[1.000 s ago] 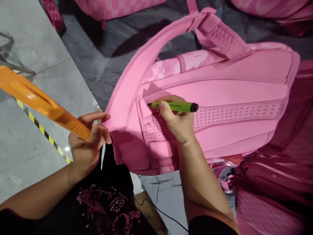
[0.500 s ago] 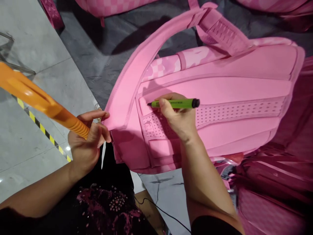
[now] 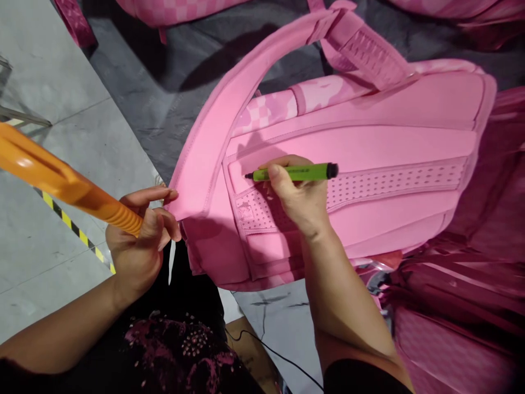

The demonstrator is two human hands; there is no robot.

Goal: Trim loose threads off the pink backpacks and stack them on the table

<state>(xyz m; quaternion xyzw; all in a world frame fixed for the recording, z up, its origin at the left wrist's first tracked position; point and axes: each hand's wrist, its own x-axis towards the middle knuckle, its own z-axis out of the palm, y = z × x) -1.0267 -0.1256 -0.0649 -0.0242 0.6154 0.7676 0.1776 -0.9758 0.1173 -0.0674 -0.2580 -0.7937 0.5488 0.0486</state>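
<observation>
A pink backpack [image 3: 385, 148] lies back panel up, its strap [image 3: 229, 87] arching along the far side. My right hand [image 3: 297, 194] is closed around a green marker [image 3: 311, 172]. The marker's dark tip points left, at the padded panel beside the perforated strip; whether it touches cannot be told. In my left hand [image 3: 139, 235] is an orange tool with a ribbed handle [image 3: 102, 205], its far end cut off by the frame. My left fingertips also touch the bag's near left edge. A thin white strip [image 3: 171, 262] hangs below them.
The bag lies on a dark grey sheet [image 3: 143, 104]. More pink bags [image 3: 455, 339] crowd the right side, and another bag [image 3: 176, 11] stands at the top. A cardboard box [image 3: 254, 350] and a black cable [image 3: 283, 362] are below. Yellow-black tape [image 3: 74, 227] crosses the tiled floor.
The view has shifted slightly, so the bag and left hand appear a little further left. The marker tip sits marginally further right on the panel. Both grips are unchanged.
</observation>
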